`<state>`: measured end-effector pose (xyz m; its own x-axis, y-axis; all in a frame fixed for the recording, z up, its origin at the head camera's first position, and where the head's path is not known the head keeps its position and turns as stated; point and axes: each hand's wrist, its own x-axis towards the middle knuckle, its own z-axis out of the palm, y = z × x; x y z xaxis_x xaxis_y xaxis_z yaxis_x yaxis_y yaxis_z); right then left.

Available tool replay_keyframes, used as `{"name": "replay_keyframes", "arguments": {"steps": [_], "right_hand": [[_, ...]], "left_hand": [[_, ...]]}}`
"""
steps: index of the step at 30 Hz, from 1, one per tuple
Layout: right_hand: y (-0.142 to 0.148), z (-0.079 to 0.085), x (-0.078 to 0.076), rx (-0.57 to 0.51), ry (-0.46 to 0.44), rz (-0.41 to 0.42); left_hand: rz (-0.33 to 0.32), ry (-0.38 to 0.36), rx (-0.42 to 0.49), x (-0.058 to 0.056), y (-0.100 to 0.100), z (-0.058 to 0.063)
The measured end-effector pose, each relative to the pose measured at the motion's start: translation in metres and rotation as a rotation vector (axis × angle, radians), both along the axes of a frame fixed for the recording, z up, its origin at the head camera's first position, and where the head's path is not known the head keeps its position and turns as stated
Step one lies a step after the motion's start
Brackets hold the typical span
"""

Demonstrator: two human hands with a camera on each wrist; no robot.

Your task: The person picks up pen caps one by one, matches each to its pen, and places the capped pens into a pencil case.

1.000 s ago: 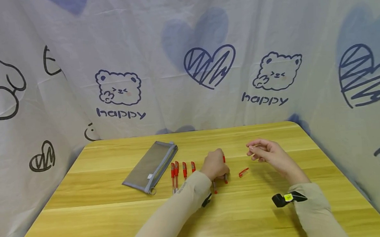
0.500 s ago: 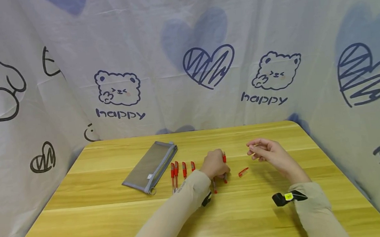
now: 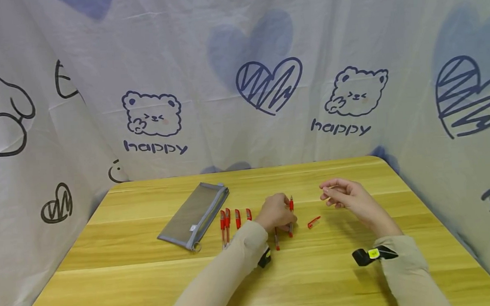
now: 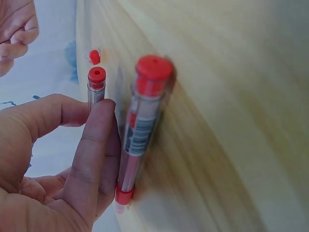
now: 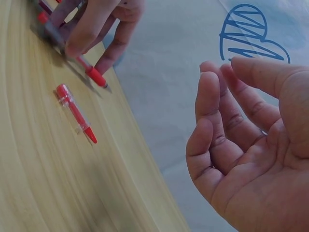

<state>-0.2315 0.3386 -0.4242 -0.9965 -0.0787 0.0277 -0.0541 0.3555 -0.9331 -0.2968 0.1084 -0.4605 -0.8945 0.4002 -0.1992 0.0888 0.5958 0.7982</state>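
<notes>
My left hand (image 3: 274, 211) pinches an uncapped red pen (image 3: 291, 204) between thumb and finger, low over the table. Its bare tip points away toward the far edge, as the right wrist view also shows. Just left of it, a second red pen (image 4: 140, 125) lies partly hidden under the same hand. A loose red pen cap (image 3: 314, 222) with a clear part lies on the wood to the right, touched by neither hand. Above the table farther right, my right hand (image 3: 351, 202) hovers with fingers loosely bent and holds nothing.
Several capped red pens (image 3: 227, 218) lie side by side left of the left hand, some partly covered by the sleeve. Beyond them is a grey mesh zip pouch (image 3: 192, 213) with a ring on its zipper. A printed curtain (image 3: 209, 104) surrounds the wooden table (image 3: 110, 280).
The left hand has turned slightly, and the pinched pen has shifted a little to the right, with more of its tip end showing. The right hand has barely moved.
</notes>
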Motion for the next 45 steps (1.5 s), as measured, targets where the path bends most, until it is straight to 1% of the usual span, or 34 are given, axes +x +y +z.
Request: {"name": "replay_keyframes", "arguments": {"steps": [2, 5, 9, 12, 15, 17, 21, 26, 29, 33, 36, 45], "right_hand": [[0.001, 0.0, 0.0, 0.017, -0.001, 0.001], [0.001, -0.001, 0.0, 0.078, 0.004, 0.019], [0.002, -0.004, -0.001, 0.179, 0.036, 0.095], [0.0, -0.006, -0.002, 0.224, 0.05, 0.154], [-0.005, -0.007, -0.002, 0.263, 0.055, 0.191], [-0.008, -0.009, -0.003, 0.301, 0.071, 0.199], [-0.014, -0.011, -0.002, 0.39, 0.107, 0.19], [-0.021, -0.013, -0.001, 0.47, 0.11, 0.194], [-0.026, -0.013, 0.0, 0.498, 0.097, 0.205], [-0.031, -0.016, 0.002, 0.528, 0.082, 0.214], [-0.034, -0.018, 0.003, 0.529, 0.078, 0.222], [-0.039, -0.024, 0.002, 0.529, 0.043, 0.221]], "left_hand": [[-0.008, -0.015, 0.026, 0.001, -0.003, 0.001], [-0.019, -0.028, 0.055, 0.002, -0.007, 0.001], [-0.018, -0.056, 0.101, 0.005, -0.014, 0.002], [-0.021, -0.076, 0.139, 0.008, -0.019, 0.005], [-0.03, -0.089, 0.16, 0.01, -0.025, 0.007], [-0.035, -0.094, 0.167, 0.01, -0.027, 0.008], [-0.037, -0.074, 0.166, 0.013, -0.033, 0.01], [-0.042, -0.064, 0.184, 0.018, -0.04, 0.012], [-0.051, -0.065, 0.196, 0.02, -0.046, 0.013], [-0.039, -0.083, 0.23, 0.023, -0.051, 0.012], [-0.038, -0.092, 0.25, 0.024, -0.054, 0.011], [-0.056, -0.093, 0.253, 0.031, -0.065, 0.012]]}}
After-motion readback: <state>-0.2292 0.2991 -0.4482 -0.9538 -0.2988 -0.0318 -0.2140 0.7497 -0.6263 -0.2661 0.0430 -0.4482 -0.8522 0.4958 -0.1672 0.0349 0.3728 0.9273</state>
